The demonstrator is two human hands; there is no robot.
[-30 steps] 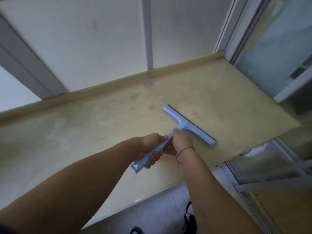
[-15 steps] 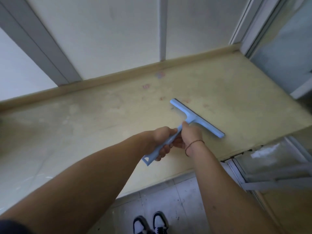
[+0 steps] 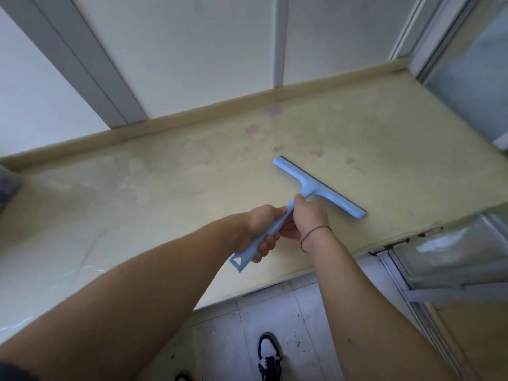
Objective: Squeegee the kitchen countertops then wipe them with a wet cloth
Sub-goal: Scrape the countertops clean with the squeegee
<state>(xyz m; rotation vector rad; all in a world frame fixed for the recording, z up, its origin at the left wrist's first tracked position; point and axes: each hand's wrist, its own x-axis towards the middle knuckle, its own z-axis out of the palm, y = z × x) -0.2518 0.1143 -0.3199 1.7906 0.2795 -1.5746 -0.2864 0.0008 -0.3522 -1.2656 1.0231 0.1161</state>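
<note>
A light blue squeegee with a dark rubber blade lies blade-down on the yellowish countertop, right of its middle. My left hand grips the lower part of the handle, fingers curled round it. My right hand holds the handle higher up, just below the crossbar, thumb on top. Faint red marks and pale smears show on the counter beyond and left of the blade. No cloth is in view.
A raised lip runs along the counter's back under window frames. The counter ends at the right by a glass door frame. Tiled floor and my shoe lie below the front edge. A dark object sits at far left.
Both hands keep the same hold on the handle. The squeegee has barely shifted on the counter, while the camera has tilted down and my shoes have come into view.
</note>
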